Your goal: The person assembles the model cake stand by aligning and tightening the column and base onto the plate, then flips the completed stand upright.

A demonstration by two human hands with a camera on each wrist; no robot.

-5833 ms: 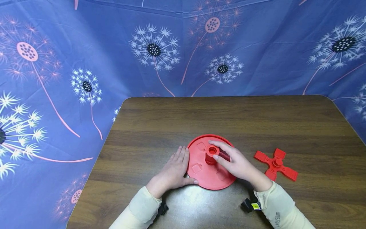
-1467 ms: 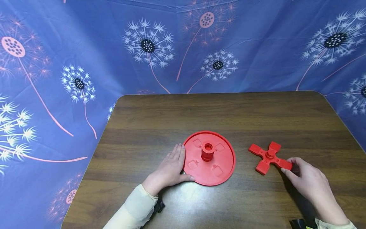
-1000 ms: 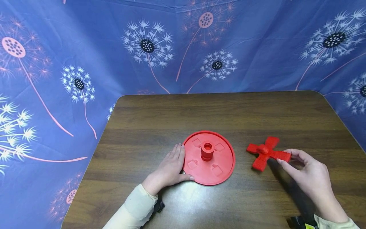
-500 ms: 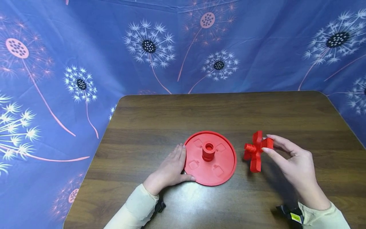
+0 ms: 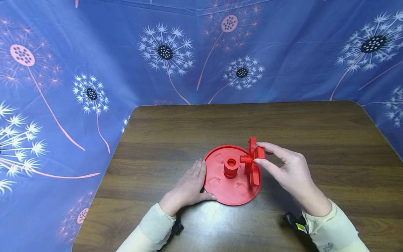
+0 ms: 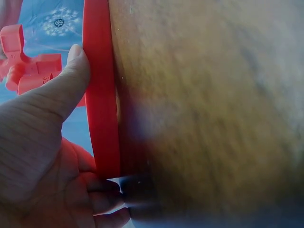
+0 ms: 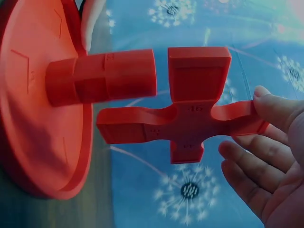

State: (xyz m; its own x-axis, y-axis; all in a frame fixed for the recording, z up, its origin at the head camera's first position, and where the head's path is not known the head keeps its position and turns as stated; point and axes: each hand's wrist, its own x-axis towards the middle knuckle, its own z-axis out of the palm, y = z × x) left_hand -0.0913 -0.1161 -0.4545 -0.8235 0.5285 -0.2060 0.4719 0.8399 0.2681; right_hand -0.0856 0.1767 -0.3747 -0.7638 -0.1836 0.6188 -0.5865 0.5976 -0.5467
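Note:
A round red plastic disc (image 5: 225, 193) with a raised rim lies on the table, and a short hollow post (image 5: 231, 170) stands up from its middle. My left hand (image 5: 185, 193) rests flat along the disc's left edge, with its straight fingers touching the rim and its thumb at the near side. With thumb and fingers my right hand (image 5: 288, 171) pinches one arm of a red four-armed cross piece (image 7: 194, 116). That cross stands on edge over the disc's right part. Its threaded stub (image 5: 245, 159) points left, close to the post's top. Raised numbers mark the cross's underside.
The disc is on a dark wood-grain table (image 5: 170, 140). Behind and left of it hangs a blue cloth (image 5: 119, 45) printed with dandelions. Black wrist straps (image 5: 296, 223) sit at both sleeve cuffs.
My right hand has left the disc, picked the cross piece up from the table at the right, turned it on edge and carried it left over the disc. The left hand stays at the rim.

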